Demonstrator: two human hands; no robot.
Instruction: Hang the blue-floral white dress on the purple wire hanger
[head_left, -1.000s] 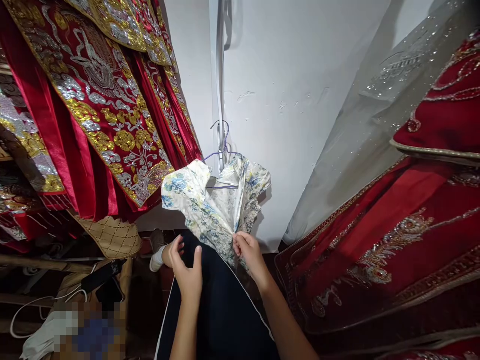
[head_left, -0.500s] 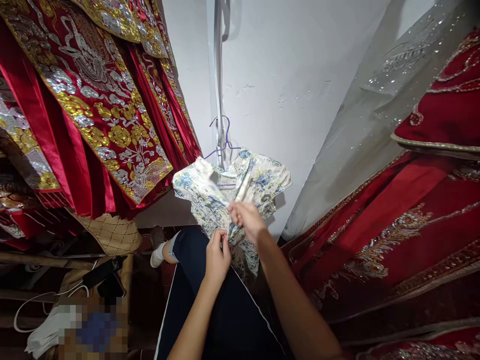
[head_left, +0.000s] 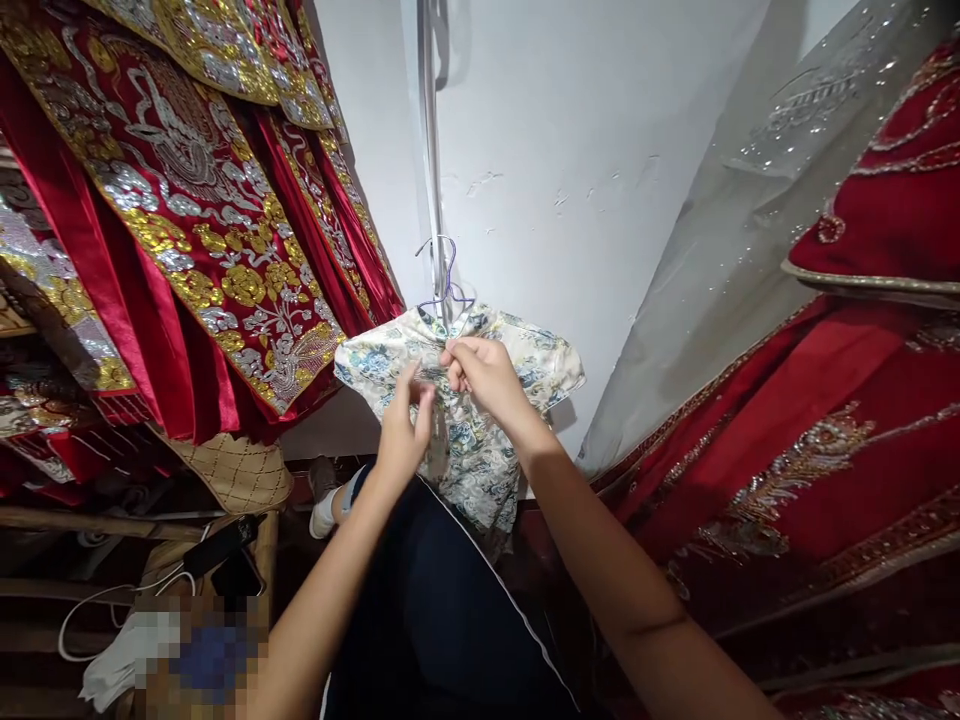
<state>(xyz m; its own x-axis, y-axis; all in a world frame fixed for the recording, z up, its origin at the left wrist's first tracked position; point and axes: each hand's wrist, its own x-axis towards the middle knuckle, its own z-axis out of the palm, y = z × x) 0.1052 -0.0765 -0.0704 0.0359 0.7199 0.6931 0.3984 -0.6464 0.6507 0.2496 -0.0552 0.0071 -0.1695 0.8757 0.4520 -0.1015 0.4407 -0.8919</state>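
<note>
The small floral dress (head_left: 480, 440) hung on a purple wire hanger (head_left: 448, 288) against the white wall (head_left: 600, 150). The right hand (head_left: 480, 372) was closed, its grip pinching the fabric just below the hanger at the collar. The left hand (head_left: 405, 432) lay lower against the dress front, fingers partly curled; whether it gripped cloth could not be told. A hard tug at the collar could likely slip the thin hanger off its hook or strain the fastening. The embroidered red robes (head_left: 210, 250), left of the hanger, hung close enough to snag.
</note>
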